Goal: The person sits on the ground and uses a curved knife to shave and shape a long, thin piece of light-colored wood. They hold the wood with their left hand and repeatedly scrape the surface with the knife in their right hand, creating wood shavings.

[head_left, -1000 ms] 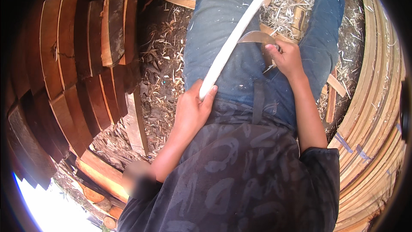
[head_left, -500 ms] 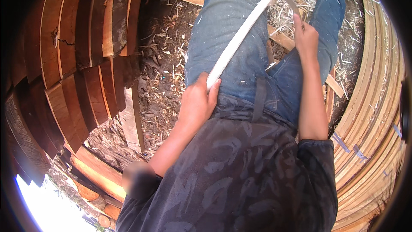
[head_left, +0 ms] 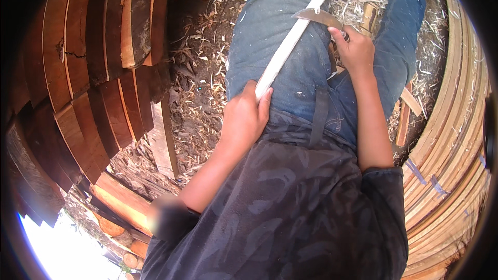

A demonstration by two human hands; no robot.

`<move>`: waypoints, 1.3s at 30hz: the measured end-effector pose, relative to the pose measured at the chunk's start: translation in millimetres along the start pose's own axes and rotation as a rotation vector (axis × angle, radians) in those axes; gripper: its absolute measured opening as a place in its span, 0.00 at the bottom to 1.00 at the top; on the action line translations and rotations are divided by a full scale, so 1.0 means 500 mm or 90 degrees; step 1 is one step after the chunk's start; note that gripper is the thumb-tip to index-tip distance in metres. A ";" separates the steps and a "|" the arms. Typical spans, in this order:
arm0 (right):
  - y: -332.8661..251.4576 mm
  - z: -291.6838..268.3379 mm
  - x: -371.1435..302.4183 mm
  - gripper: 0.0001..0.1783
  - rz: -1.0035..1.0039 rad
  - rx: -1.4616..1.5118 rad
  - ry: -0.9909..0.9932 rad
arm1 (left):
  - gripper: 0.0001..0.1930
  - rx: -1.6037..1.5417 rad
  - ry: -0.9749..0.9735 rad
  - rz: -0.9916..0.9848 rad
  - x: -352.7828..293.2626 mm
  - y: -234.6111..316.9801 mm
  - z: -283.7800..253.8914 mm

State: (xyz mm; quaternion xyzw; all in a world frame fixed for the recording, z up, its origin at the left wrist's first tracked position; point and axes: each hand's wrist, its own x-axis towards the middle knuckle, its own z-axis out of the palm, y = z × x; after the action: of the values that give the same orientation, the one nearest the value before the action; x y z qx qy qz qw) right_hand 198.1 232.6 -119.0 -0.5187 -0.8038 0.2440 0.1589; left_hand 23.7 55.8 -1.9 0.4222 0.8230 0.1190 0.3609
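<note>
A long pale wooden stick slants across my thigh, its near end gripped in my closed left hand. The far end runs out of the top of the picture. My right hand is closed round the handle end of a curved knife, whose handle is mostly hidden by the fingers. The blade lies across the stick above my thigh, with a small white curl of wood at its edge.
Stacked boards rise on the left. Bundled long wooden strips curve along the right. Shavings cover the ground around my legs, with loose wood pieces among them. A short plank stands by the stack.
My right hand has moved left and slightly nearer with the knife, bringing the blade across the stick. My left hand keeps its hold with little movement.
</note>
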 end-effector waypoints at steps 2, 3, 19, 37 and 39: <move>-0.013 -0.003 -0.009 0.30 0.044 0.036 -0.021 | 0.13 -0.004 -0.002 0.000 0.000 0.001 0.001; -0.021 -0.005 -0.011 0.31 0.063 0.053 -0.031 | 0.13 -0.007 -0.002 -0.003 0.000 0.001 0.001; -0.018 0.014 -0.008 0.36 -0.116 0.054 -0.008 | 0.13 -0.001 -0.010 -0.009 -0.001 0.006 -0.001; 0.049 -0.027 -0.015 0.34 0.065 0.180 -0.063 | 0.11 -0.051 -0.022 -0.068 -0.020 0.011 -0.035; 0.017 -0.034 -0.046 0.32 0.012 0.176 -0.103 | 0.12 -0.024 -0.027 -0.060 -0.017 0.016 -0.040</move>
State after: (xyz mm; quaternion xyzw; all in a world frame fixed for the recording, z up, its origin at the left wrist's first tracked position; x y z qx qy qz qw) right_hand 222.9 218.3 -109.6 -0.4777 -0.7679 0.3951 0.1613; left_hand 17.8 56.5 20.5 0.3788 0.8317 0.1085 0.3913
